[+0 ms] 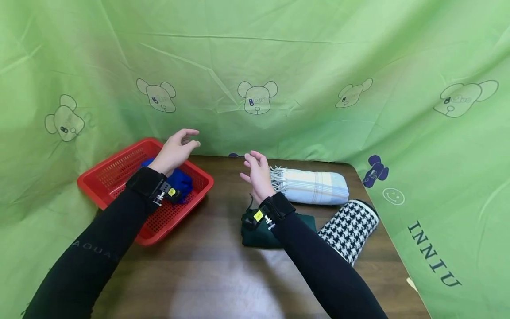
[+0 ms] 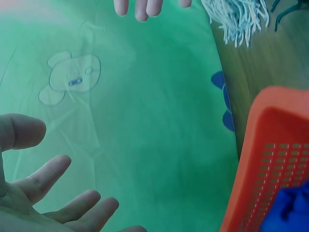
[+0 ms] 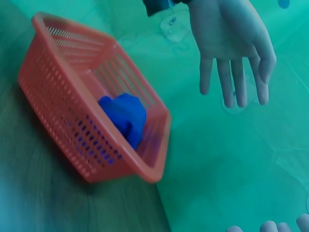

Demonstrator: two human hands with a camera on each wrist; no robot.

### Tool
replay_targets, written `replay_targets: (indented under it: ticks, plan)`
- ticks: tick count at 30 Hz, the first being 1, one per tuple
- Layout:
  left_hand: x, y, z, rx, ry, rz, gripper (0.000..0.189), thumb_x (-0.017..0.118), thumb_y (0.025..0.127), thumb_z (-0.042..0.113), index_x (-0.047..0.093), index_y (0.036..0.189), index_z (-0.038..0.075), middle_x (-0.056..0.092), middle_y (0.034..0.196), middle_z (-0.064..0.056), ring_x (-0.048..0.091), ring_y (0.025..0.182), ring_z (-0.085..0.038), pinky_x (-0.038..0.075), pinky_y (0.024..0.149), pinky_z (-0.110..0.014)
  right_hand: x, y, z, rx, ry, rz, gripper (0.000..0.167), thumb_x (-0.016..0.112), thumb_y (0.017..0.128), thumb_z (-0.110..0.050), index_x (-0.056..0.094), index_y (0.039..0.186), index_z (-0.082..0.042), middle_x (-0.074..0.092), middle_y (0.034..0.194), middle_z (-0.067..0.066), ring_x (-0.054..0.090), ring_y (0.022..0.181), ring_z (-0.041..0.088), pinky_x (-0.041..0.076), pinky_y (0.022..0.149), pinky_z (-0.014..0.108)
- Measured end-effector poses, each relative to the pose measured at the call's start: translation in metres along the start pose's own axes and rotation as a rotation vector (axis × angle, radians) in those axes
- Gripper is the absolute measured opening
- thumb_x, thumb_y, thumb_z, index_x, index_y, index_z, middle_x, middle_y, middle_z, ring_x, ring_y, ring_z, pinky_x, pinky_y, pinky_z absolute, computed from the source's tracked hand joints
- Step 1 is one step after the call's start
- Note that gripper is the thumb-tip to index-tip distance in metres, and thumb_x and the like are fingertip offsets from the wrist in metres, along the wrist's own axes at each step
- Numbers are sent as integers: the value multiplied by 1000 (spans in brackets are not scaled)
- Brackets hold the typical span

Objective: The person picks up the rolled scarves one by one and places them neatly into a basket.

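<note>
My left hand (image 1: 176, 149) hovers above the red basket (image 1: 90, 182), fingers loosely bent and holding nothing. Inside the basket lies a bundle of blue cloth (image 1: 181, 182), partly hidden by the left wrist. To the right, my right hand (image 1: 259, 175) is raised over the table with relaxed, parted fingers and nothing in them. Just beside it is a rolled light blue and white plaid scarf (image 1: 314, 187) with a fringed end. Below the right wrist sits a folded dark green cloth (image 1: 260, 235), partly covered by the wrist camera.
A rolled black and white houndstooth cloth (image 1: 350, 230) lies at the table's right side, partly behind the right forearm. The brown wooden table (image 1: 211, 274) meets a green curtain (image 1: 303, 62) printed with bear faces at the back and sides.
</note>
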State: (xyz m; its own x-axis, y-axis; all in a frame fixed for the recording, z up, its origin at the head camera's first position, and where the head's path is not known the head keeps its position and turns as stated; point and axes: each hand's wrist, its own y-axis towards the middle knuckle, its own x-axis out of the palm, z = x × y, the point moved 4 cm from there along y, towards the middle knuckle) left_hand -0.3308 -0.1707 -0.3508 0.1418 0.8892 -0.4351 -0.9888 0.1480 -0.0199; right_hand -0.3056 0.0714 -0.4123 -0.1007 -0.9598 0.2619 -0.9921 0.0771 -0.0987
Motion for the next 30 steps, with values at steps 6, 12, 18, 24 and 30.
replay_targets:
  ticks: [6, 12, 18, 24, 30]
  plan:
    - [21, -7, -1, -2, -21, 2, 53, 59, 109, 23, 47, 160, 12, 33, 172, -15, 28, 160, -36, 28, 128, -54, -24, -4, -1, -13, -36, -12, 52, 55, 111, -24, 40, 156, -2, 45, 159, 18, 46, 144, 33, 50, 112, 55]
    - [47, -14, -8, 6, -29, 4, 52, 60, 109, 24, 49, 158, 13, 37, 170, -13, 30, 159, -36, 29, 128, -54, -54, -2, 3, -12, -58, 22, 54, 53, 112, -23, 37, 158, -1, 43, 159, 22, 45, 145, 35, 47, 115, 55]
    - [68, -18, -8, 5, -54, -6, 52, 60, 109, 23, 48, 159, 13, 37, 170, -14, 31, 159, -36, 33, 126, -56, -82, -1, 0, -4, -48, 38, 55, 51, 113, -23, 34, 161, -2, 41, 162, 21, 42, 150, 36, 44, 118, 56]
    - [79, -19, -2, 15, -64, -1, 54, 61, 109, 25, 46, 160, 14, 39, 168, -13, 33, 158, -33, 35, 125, -54, -99, -4, -6, 0, -46, 22, 55, 49, 114, -24, 31, 162, -4, 39, 165, 18, 39, 152, 34, 42, 120, 55]
    - [91, -22, -2, 20, -84, 0, 55, 62, 108, 26, 45, 161, 16, 39, 168, -13, 35, 158, -33, 37, 124, -53, -110, -7, -12, -18, -82, 17, 57, 48, 115, -25, 29, 164, -3, 38, 165, 21, 39, 153, 35, 39, 121, 57]
